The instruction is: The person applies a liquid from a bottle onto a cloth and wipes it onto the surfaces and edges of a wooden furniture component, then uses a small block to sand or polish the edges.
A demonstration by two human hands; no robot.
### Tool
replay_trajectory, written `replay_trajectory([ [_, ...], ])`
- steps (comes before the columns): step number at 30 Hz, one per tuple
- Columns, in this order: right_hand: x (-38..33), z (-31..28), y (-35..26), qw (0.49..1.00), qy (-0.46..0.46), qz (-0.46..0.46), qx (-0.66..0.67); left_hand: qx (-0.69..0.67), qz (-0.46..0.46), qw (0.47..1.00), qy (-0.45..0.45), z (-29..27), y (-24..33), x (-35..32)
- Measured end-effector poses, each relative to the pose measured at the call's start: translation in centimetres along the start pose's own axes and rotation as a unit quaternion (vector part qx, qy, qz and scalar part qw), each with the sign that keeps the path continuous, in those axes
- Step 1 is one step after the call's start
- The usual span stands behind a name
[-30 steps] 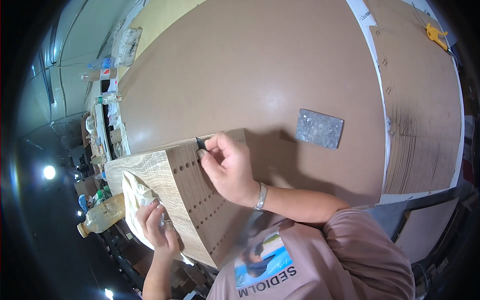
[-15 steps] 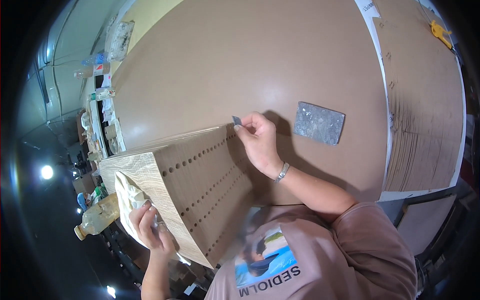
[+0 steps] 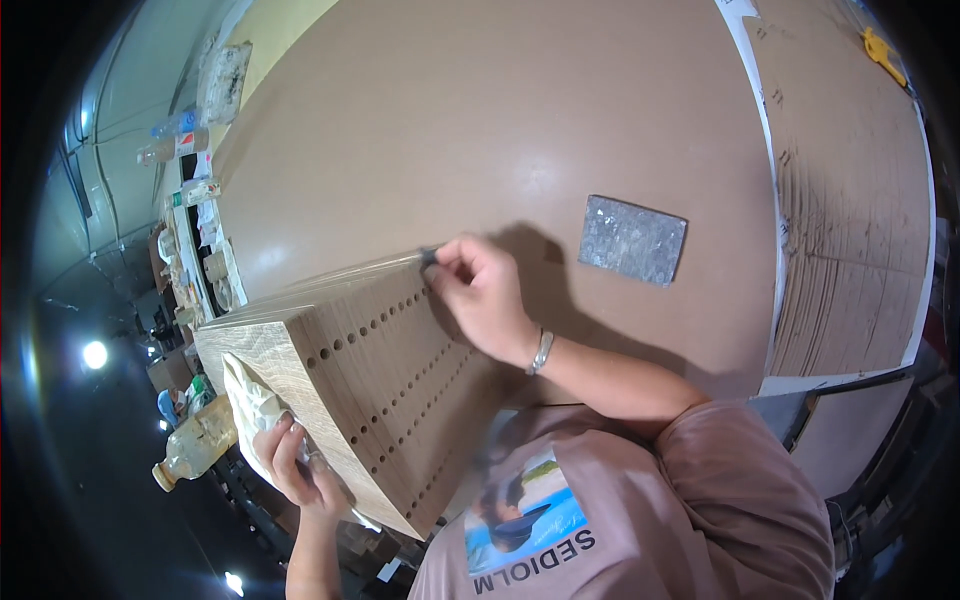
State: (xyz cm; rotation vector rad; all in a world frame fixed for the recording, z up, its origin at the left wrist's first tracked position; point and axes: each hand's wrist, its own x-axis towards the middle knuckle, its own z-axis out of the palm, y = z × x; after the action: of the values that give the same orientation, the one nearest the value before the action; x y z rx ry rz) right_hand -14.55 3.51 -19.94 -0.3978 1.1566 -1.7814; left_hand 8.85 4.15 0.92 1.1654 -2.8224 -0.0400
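A stack of wood-grain panels (image 3: 385, 370) stands on edge, its near face drilled with rows of round holes. My right hand (image 3: 485, 300) pinches a small dark grey flat piece (image 3: 429, 256), blurred, at the top far corner of the stack. My left hand (image 3: 298, 465) has its fingers closed on a crumpled whitish cloth (image 3: 258, 405), which lies against the pale wood-grain end (image 3: 285, 365) of the stack. Beside the cloth is a clear bottle (image 3: 198, 440) with yellowish contents; I cannot tell what supports it.
A grey speckled rectangular block (image 3: 633, 240) lies on the wide brown work surface (image 3: 480, 120), right of my right hand. Worn cardboard (image 3: 850, 220) covers the right side, with a yellow-handled tool (image 3: 884, 55) on it. Several bottles (image 3: 180, 140) and a tape roll (image 3: 217, 266) line the left edge.
My right hand has moved a little left along the top edge of the stack with the small grey piece. My left hand stays on the cloth. The view has shifted slightly.
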Motion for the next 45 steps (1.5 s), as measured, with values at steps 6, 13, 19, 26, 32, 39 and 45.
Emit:
replay_trajectory([
  [6,0.2,-0.7,0.2,0.996,-0.04,0.067,0.037,-0.005,-0.006,1.0,0.001,0.1,-0.1,-0.1],
  [13,1.0,-1.3,1.6,0.995,-0.027,0.089,0.027,-0.002,-0.006,1.0,0.008,0.2,-0.2,0.0],
  [19,0.7,-1.0,1.7,0.994,-0.051,0.076,0.059,-0.009,-0.016,1.0,0.011,0.2,0.1,0.0],
  [26,3.0,-3.3,1.0,0.979,-0.065,0.134,0.137,-0.009,-0.016,1.0,0.007,0.3,-0.2,-0.1],
  [32,4.0,-2.9,1.1,0.966,-0.194,0.145,0.095,0.004,-0.019,1.0,0.009,0.3,-0.1,-0.1],
  [39,5.6,-2.9,1.7,0.96,-0.262,0.09,0.028,-0.011,-0.023,1.0,0.007,0.2,0.1,0.0],
  [45,5.9,-2.8,1.7,0.953,-0.287,0.087,0.044,-0.008,-0.026,1.0,0.007,-0.2,0.2,-0.4],
])
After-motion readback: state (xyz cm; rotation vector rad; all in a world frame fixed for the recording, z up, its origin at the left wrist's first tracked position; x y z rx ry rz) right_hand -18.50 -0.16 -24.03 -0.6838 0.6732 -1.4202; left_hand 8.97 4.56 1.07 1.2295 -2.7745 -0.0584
